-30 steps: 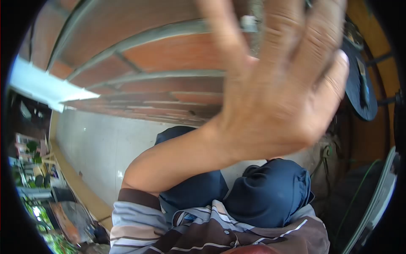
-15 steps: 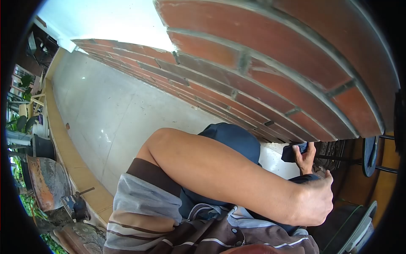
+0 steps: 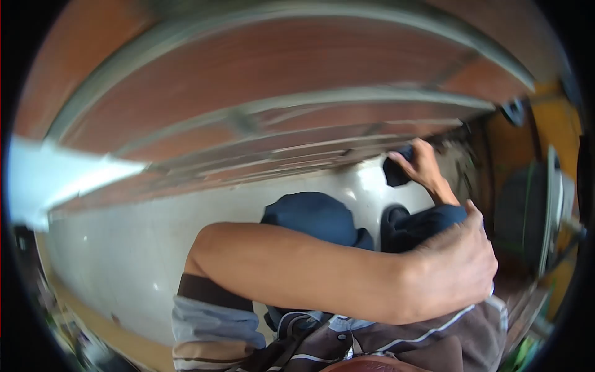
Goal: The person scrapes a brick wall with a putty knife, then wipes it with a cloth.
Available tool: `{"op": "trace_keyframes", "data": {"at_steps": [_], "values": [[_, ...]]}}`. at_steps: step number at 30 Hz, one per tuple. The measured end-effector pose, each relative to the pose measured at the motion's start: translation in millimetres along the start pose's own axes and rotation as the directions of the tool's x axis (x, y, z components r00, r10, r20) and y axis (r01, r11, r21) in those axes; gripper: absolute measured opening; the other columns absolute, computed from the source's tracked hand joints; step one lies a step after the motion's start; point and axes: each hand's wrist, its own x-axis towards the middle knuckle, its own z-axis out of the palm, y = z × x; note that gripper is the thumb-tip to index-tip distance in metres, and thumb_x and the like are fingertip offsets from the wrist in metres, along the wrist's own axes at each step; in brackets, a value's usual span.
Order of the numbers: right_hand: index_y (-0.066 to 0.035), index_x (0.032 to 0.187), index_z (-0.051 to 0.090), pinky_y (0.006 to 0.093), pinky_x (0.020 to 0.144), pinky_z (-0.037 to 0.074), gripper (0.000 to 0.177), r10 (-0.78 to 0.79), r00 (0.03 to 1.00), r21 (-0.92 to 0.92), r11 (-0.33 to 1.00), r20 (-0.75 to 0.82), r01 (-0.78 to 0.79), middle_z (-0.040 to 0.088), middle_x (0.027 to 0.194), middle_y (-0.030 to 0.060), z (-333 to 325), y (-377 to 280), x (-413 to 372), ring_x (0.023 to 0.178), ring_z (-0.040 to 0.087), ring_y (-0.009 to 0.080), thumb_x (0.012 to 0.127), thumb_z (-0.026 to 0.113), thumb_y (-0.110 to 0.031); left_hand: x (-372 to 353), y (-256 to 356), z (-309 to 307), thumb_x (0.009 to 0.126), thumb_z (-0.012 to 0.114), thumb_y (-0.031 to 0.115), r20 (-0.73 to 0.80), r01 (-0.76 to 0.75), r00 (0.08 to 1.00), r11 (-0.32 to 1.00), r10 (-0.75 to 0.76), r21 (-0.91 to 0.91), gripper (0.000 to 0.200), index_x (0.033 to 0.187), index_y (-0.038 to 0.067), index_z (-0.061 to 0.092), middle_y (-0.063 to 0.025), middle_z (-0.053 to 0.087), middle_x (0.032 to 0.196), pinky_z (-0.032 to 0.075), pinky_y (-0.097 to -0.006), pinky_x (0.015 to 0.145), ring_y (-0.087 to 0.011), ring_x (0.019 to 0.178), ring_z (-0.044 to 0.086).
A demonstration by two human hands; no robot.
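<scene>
My right hand is closed on a dark cloth, low beside the brick wall and near the floor. My left forearm crosses in front of my body from left to right. At its end, my left hand is curled over near my bent knee, its back towards the camera. Its fingertips are hidden and the hand is slightly blurred, so anything inside it cannot be made out. My dark blue trouser legs show behind the forearm, and a dark shoe is on the floor.
A pale, shiny floor runs along the wall's base, with a tan border at lower left. At the right stand a dark grey container with a light rim and yellow-orange panels. Green leaves show at lower right.
The view has swung round, so the wall now spans the top. My right hand with the dark cloth appears higher and further left; my left hand remains curled. A shoe has come into sight.
</scene>
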Motion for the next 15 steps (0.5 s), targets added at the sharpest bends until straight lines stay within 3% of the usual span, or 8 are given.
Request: {"op": "trace_keyframes", "data": {"at_steps": [2,4,6,7,9,10,12,15], "values": [[-0.001,0.078,0.052,0.043,0.056,0.042,0.044,-0.08,0.997,0.026,0.996,-0.006,0.08,0.052,0.068,0.0201,1,2,0,0.06,0.05,0.0378,0.079,0.083,-0.031,11,-4,-6,0.081,0.063,0.02,0.106,-0.043,0.993,0.995,0.053,-0.092,0.025,0.094,0.002,0.074,-0.0134,0.072,0.092,0.047,-0.0493,0.092,-0.0276,0.091,0.068],[0.001,0.082,0.052,0.0443,0.06,0.046,0.044,-0.058,0.991,-0.062,0.996,0.117,0.065,0.056,0.072,0.0217,-11,-8,4,0.066,0.056,0.0406,0.082,0.08,-0.033,22,-7,-4,0.081,0.063,0.019,0.057,-0.122,0.99,0.983,0.131,-0.138,0.017,0.085,0.004,0.071,-0.0059,0.067,0.079,0.045,-0.0366,0.075,-0.0196,0.078,0.065],[0.005,0.079,0.052,0.0465,0.064,0.049,0.051,-0.13,0.986,0.006,0.991,0.106,0.13,0.057,0.075,0.0258,-5,0,9,0.073,0.06,0.0442,0.083,0.077,-0.039,35,-7,6,0.082,0.062,0.018,-0.043,-0.233,0.972,0.947,0.229,-0.222,0.014,0.083,0.005,0.068,-0.0028,0.063,0.074,0.042,-0.0335,0.071,-0.0167,0.073,0.063],[0.006,0.083,0.053,0.0473,0.069,0.051,0.052,0.001,0.973,-0.137,0.99,0.229,0.032,0.059,0.079,0.027,-18,-18,13,0.081,0.062,0.0452,0.084,0.075,-0.041,41,-7,11,0.082,0.062,0.017,-0.084,-0.278,0.96,0.92,0.265,-0.276,0.014,0.085,0.005,0.067,-0.0031,0.062,0.074,0.044,-0.0336,0.072,-0.0168,0.073,0.062],[0.008,0.087,0.053,0.0491,0.073,0.052,0.053,0.092,0.952,-0.155,0.987,0.291,-0.048,0.06,0.083,0.0266,-22,-26,18,0.084,0.063,0.0456,0.084,0.074,-0.041,54,-6,21,0.082,0.062,0.016,-0.166,-0.373,0.928,0.85,0.335,-0.372,0.014,0.088,0.004,0.065,-0.0036,0.061,0.074,0.047,-0.034,0.075,-0.017,0.073,0.062],[0.006,0.099,0.053,0.0494,0.076,0.053,0.052,0.069,0.966,-0.145,0.989,0.249,-0.033,0.064,0.085,0.0265,-13,-17,18,0.088,0.064,0.046,0.082,0.077,-0.037,59,-3,25,0.08,0.064,0.016,-0.193,-0.416,0.909,0.799,0.368,-0.434,0.018,0.094,0.003,0.066,-0.0042,0.06,0.076,0.048,-0.0361,0.078,-0.0181,0.074,0.062],[0.007,0.098,0.053,0.0489,0.078,0.053,0.05,0.13,0.954,-0.15,0.984,0.27,-0.092,0.064,0.089,0.0261,-17,-30,15,0.089,0.064,0.0454,0.084,0.075,-0.037,66,-4,22,0.077,0.068,0.015,-0.172,-0.441,0.893,0.733,0.415,-0.518,0.031,0.105,0.002,0.067,-0.0055,0.058,0.08,0.05,-0.0404,0.083,-0.0203,0.077,0.061],[0.008,0.111,0.051,0.0492,0.084,0.052,0.055,0.164,0.953,-0.025,0.986,0.256,-0.163,0.065,0.098,0.0282,-2,-14,15,0.099,0.062,0.0464,0.083,0.075,-0.034,71,-6,14,0.071,0.076,0.016,-0.085,-0.411,0.889,0.703,0.45,-0.581,0.047,0.116,0.006,0.068,-0.0051,0.055,0.08,0.051,-0.0447,0.088,-0.022,0.077,0.06]]}}
